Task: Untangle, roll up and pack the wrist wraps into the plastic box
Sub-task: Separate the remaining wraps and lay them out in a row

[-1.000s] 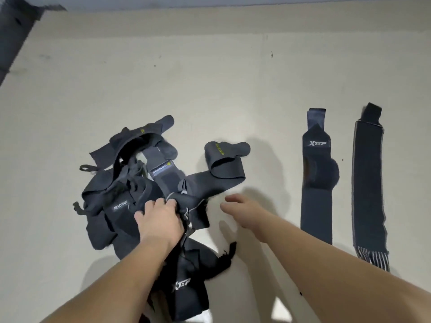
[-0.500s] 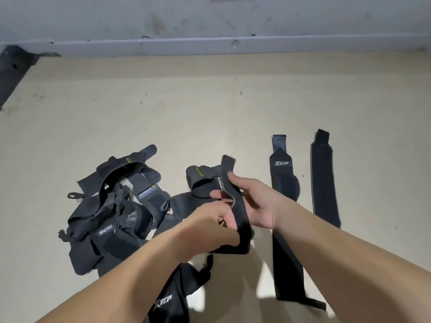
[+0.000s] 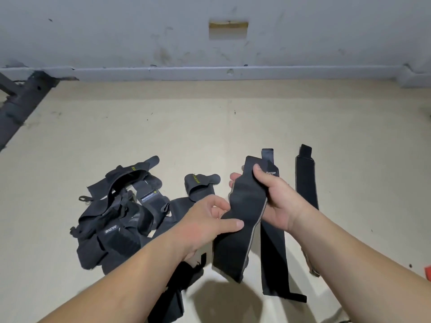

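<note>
We see a beige floor [image 3: 210, 127] meeting a grey wall [image 3: 116, 31] at the far side. The largest mass on the floor, at left, is a tangled pile [image 3: 121, 220] of black wrist wraps. Its straps loop over one another, and some labels carry white or yellow lettering.

Right of the pile, held above the floor between both hands, is the held wrap [image 3: 242, 220]. It is a long black band, slightly bowed, with thin grey edging down its right side. Its long axis runs away from us: the far end points towards the wall and the near end hangs free towards us.

Beneath it a second wrap [image 3: 272, 252] lies flat on the floor, lengthwise in nearly the same direction. A third wrap [image 3: 305, 180] lies flat just beyond, apart from it.

The right hand [image 3: 277, 197] grips the held wrap's upper part, with the thumb on the front face and the fingers [image 3: 233, 178] curled behind. The left hand [image 3: 205, 224] pinches its left edge at mid-length, thumb on top.
</note>
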